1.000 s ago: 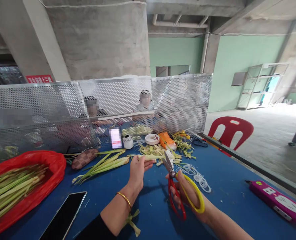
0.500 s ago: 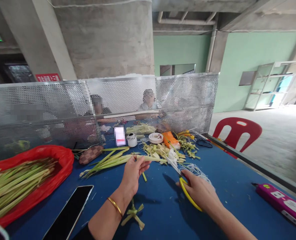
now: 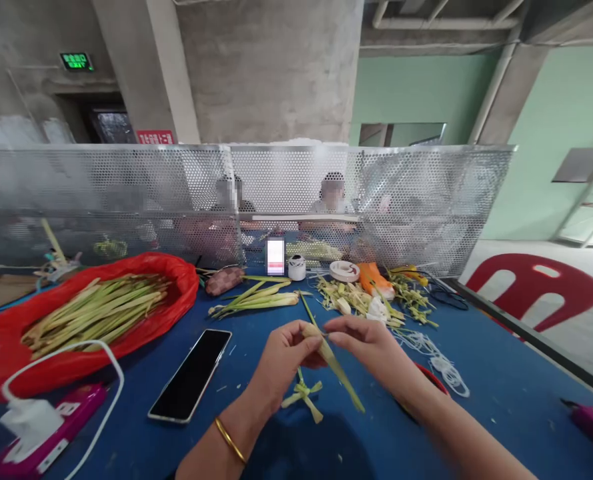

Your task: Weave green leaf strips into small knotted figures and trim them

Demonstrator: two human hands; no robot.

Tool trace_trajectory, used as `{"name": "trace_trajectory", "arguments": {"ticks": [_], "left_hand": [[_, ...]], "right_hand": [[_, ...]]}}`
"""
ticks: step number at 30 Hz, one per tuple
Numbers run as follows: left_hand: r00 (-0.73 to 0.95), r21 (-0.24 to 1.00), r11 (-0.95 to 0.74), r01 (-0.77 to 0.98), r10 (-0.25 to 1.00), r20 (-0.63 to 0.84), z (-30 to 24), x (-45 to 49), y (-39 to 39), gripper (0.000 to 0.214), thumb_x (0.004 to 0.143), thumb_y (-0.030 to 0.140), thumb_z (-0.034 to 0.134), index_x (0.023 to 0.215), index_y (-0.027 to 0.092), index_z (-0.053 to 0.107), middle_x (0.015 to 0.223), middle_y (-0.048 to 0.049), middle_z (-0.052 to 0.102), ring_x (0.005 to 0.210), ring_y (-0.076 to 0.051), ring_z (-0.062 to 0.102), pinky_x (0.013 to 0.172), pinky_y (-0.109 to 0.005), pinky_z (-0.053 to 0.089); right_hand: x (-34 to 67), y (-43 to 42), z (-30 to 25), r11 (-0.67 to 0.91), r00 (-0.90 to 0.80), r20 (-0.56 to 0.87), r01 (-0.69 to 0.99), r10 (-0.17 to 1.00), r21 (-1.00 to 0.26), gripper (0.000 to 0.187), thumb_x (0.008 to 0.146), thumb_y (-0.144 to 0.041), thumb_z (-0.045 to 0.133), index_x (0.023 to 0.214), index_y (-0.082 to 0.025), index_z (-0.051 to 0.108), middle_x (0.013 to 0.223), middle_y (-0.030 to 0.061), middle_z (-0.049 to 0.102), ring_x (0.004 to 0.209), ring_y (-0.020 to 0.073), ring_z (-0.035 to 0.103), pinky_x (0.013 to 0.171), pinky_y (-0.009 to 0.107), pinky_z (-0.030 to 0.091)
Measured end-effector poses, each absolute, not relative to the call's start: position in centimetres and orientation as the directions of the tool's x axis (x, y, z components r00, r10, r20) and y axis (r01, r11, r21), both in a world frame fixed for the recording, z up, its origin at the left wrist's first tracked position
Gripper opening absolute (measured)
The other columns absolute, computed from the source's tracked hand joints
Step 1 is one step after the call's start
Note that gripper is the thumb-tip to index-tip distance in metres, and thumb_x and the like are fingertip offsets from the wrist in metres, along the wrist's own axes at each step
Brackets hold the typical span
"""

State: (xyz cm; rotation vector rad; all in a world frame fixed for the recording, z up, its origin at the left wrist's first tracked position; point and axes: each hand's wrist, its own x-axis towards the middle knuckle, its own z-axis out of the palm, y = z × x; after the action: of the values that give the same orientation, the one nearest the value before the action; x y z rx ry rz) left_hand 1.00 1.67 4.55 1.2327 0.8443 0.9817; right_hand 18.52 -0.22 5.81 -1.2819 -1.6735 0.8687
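My left hand (image 3: 291,350), a gold bangle on its wrist, is closed in a pinch on a pale green leaf strip (image 3: 339,373). The strip slants down toward me past the fingers, and a thin green end sticks up beyond them. My right hand (image 3: 361,343) meets it from the other side, thumb and forefinger pinched at the strip. Below the hands, a small cross-shaped knot of leaf strips (image 3: 305,395) lies on the blue table. Under my right forearm shows a curved red edge (image 3: 432,379), mostly hidden; I cannot tell what it belongs to.
A red bag of long stalks (image 3: 176,273) lies left, with a dark phone (image 3: 191,377) and a power strip (image 3: 56,437) nearer. Ahead are a leaf bundle (image 3: 261,300), trimmings (image 3: 343,297), a tape roll (image 3: 345,271) and white string (image 3: 441,367). A perforated metal screen (image 3: 296,167) stands behind.
The yellow-handled scissors have left my right hand, which has moved in beside the left. Both hands are now lower at the strip, nearer me. The view has turned left.
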Motion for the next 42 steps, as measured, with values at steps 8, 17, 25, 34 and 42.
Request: {"name": "trace_trajectory", "arguments": {"ticks": [8,17,25,34,42], "left_hand": [[0.317,0.989,0.116,-0.096,0.945,-0.081,3.3,-0.2,2.6,0.028,0.064,0.022,0.074,0.082,0.017,0.052,0.056,0.0034,0.064,0.056,-0.013,0.064,0.057,-0.023,0.05],[0.35,0.981,0.196,-0.014,0.919,-0.179,3.0,0.9,1.8,0.009,0.073,0.02,0.064,0.077,0.015,0.057,0.061,-0.0014,0.067,0.055,-0.012,0.065,0.058,-0.022,0.05],[0.224,1.0,0.03,0.001,0.974,-0.029,2.5,0.2,2.9,0.014,0.079,0.027,0.059,0.081,0.016,0.066,0.07,-0.0024,0.07,0.054,-0.011,0.062,0.056,-0.022,0.05],[-0.002,0.988,-0.138,0.068,0.99,0.139,2.4,-0.3,3.5,0.015,0.075,0.027,0.063,0.083,0.018,0.073,0.069,-0.0012,0.07,0.058,-0.013,0.061,0.059,-0.024,0.051],[0.222,0.94,0.175,-0.291,0.969,-0.112,1.7,0.4,3.0,0.022,0.062,0.03,0.079,0.072,0.013,0.071,0.073,-0.004,0.069,0.068,-0.013,0.061,0.066,-0.023,0.048]], "right_hand": [[15.3,1.8,3.6,0.085,-0.115,0.067,0.159,0.991,-0.984,0.022,0.071,-0.036,0.066,0.061,-0.018,0.058,0.052,-0.0037,0.055,0.05,0.0114,0.049,0.053,0.024,0.04],[22.9,4.6,1.7,0.083,0.339,0.538,0.785,0.772,-0.614,0.026,0.078,-0.025,0.054,0.099,-0.016,0.066,0.106,0.0168,0.066,0.104,0.0338,0.057,0.087,0.045,0.041],[15.9,1.0,2.3,-0.024,-0.268,-0.063,0.146,0.961,-0.989,0.032,0.074,-0.05,0.067,0.075,-0.018,0.066,0.067,0.0005,0.064,0.065,0.0181,0.061,0.062,0.028,0.045],[16.2,1.0,2.0,-0.107,-0.233,-0.13,0.107,0.964,-0.988,0.035,0.064,-0.047,0.074,0.066,-0.018,0.056,0.054,-0.006,0.048,0.049,0.0084,0.039,0.049,0.022,0.03],[15.3,0.9,1.4,-0.031,-0.113,-0.042,0.094,0.993,-0.995,0.038,0.067,-0.049,0.073,0.061,-0.019,0.051,0.049,-0.0082,0.04,0.045,0.0069,0.029,0.044,0.021,0.023]]}}
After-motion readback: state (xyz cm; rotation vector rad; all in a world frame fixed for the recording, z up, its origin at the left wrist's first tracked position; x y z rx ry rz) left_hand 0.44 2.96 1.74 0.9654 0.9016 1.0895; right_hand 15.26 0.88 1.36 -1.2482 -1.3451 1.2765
